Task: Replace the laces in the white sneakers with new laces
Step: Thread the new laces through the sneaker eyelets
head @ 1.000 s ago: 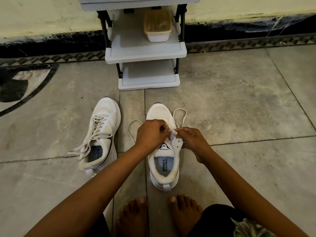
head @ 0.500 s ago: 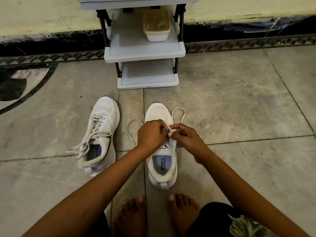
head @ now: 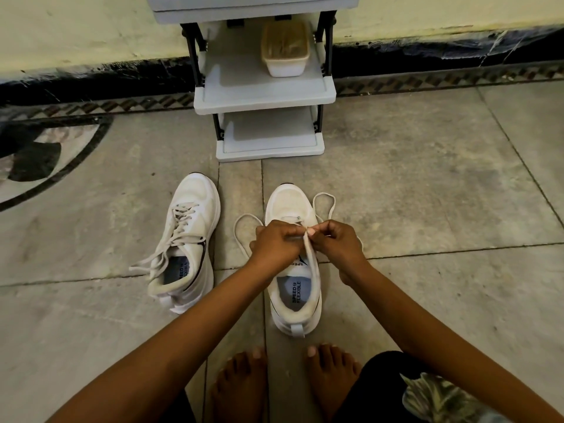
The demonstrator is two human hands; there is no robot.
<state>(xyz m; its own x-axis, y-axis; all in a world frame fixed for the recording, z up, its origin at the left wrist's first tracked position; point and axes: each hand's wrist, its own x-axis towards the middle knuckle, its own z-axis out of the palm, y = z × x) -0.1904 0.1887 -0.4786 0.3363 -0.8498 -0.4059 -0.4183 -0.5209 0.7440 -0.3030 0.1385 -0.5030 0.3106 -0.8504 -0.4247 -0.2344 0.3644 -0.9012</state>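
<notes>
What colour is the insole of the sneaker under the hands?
Light blue insole, dark lettering; head view.

Dim, warm room light, soft and grainy.
Brightest on the wall point(head: 76, 32) at 12 o'clock; my arms point(head: 183, 346) at 6 are dark. The sneakers point(head: 198, 203) look creamy. Seams in the floor point(head: 427, 193) bow toward 3 and 9 o'clock; fine detail is smeared.

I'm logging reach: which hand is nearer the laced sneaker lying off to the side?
Left. The left hand is over the other sneaker, on its side facing the laced sneaker; the right hand is across from it, farther off. Both pinch a lace.
</notes>
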